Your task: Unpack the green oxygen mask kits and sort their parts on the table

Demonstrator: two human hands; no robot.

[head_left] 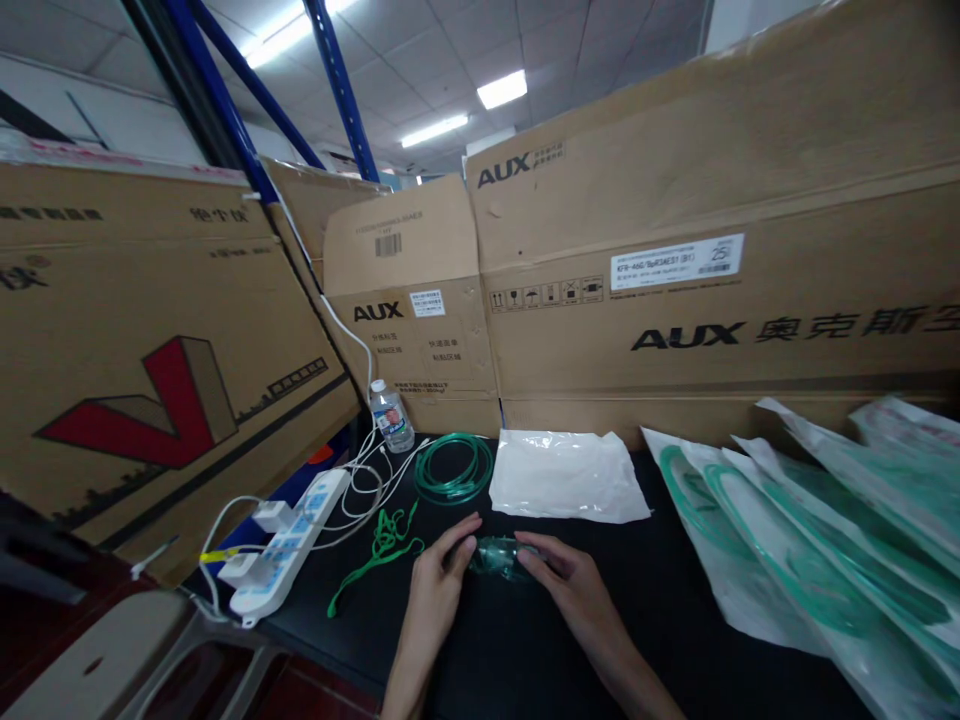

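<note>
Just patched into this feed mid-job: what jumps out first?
The left hand and right hand grip a clear green mask at the near table edge. Big AUX cartons wall off the back, and sealed packs of green tubing fan out on the right.

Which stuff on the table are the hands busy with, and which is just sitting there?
In use: green mask, held by left hand and right hand.

Lying about: coiled tubing, green strap, plastic bag, sealed packs, water bottle, power strip.
</note>
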